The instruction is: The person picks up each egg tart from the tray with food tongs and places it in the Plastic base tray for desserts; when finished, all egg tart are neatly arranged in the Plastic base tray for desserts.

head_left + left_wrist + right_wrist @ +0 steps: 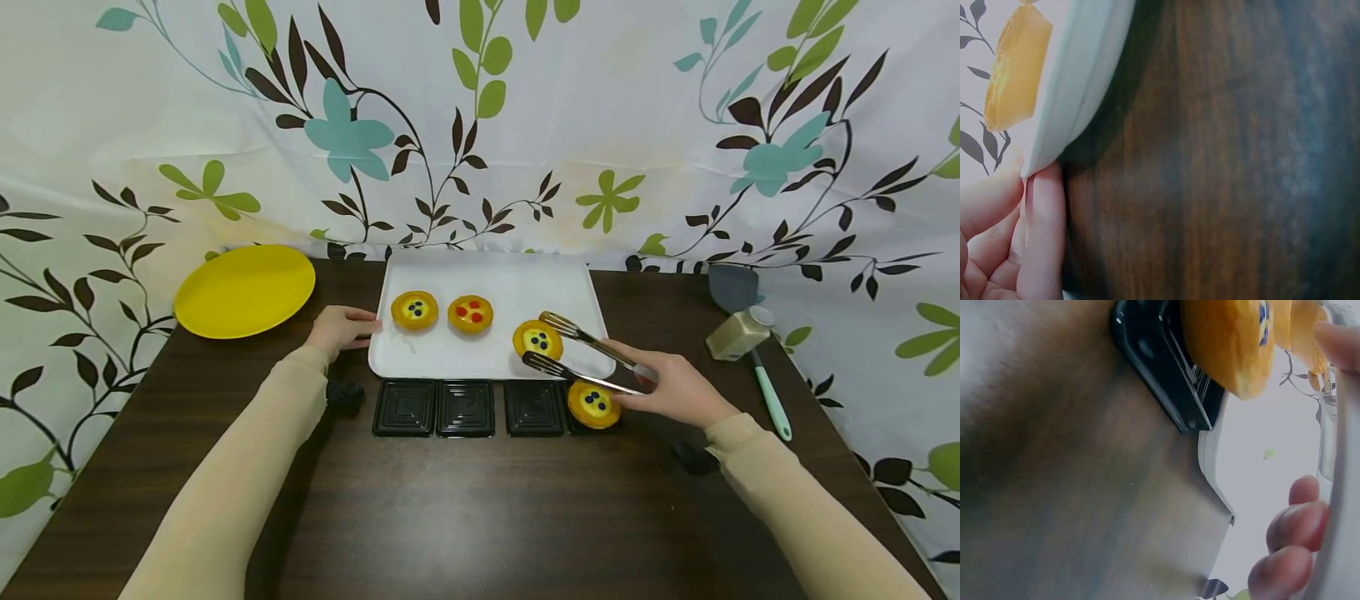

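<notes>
In the head view my left hand [339, 328] grips the left rim of a white tray [487, 271]; the left wrist view shows thumb and fingers pinching that rim. My right hand [675, 385] holds metal tongs [604, 347]. Their spread tips stand on either side of a blueberry-topped tart [537, 338] at the tray's right. Further left on the tray lie another blueberry tart [415, 311] and a tart with red pieces [470, 315]. A fourth tart [594, 405], topped with blueberries, sits on the rightmost small black tray [1154, 353].
Black square trays [465, 408] line the white tray's front edge. At the back left is a yellow plate [243, 292]. A shaker jar [738, 335] and a spatula with a green handle [771, 400] lie to the right. A patterned cloth [480, 183] hangs behind the table.
</notes>
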Motion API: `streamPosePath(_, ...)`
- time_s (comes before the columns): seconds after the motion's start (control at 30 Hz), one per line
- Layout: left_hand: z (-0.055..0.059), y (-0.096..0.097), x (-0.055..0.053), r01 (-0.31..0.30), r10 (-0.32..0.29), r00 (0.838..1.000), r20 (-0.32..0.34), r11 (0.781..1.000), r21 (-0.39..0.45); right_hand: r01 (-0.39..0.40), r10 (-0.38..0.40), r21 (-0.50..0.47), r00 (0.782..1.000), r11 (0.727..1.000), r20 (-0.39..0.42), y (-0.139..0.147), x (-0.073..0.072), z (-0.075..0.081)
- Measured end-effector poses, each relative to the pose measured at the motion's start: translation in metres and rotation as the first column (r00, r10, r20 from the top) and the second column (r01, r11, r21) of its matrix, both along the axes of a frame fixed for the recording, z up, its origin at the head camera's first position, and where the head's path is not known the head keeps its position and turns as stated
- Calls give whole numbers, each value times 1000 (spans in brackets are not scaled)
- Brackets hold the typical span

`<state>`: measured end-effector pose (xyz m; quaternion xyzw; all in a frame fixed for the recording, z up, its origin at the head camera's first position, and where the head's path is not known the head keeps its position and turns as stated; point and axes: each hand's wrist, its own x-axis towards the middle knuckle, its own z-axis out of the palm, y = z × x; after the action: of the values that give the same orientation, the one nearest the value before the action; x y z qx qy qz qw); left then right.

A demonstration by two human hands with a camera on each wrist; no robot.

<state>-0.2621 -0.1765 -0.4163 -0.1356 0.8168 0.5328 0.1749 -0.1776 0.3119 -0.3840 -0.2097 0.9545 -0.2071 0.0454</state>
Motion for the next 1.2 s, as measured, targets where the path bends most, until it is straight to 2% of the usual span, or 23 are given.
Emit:
streamPosePath(0.27,1,1,2,-5,5,1000,-8,1000,3,-25,25,-24,1000,999,-18,2,26,-2)
streamPosePath(0.5,2,2,3,-10,10,1000,-9,1000,7,-72,73,20,996,997,-60,0,43,-7)
streamPosePath(1.2,0,2,2,-11,11,1000,-6,1000,7,-72,89,151,990,986,-106,-9,59,-8)
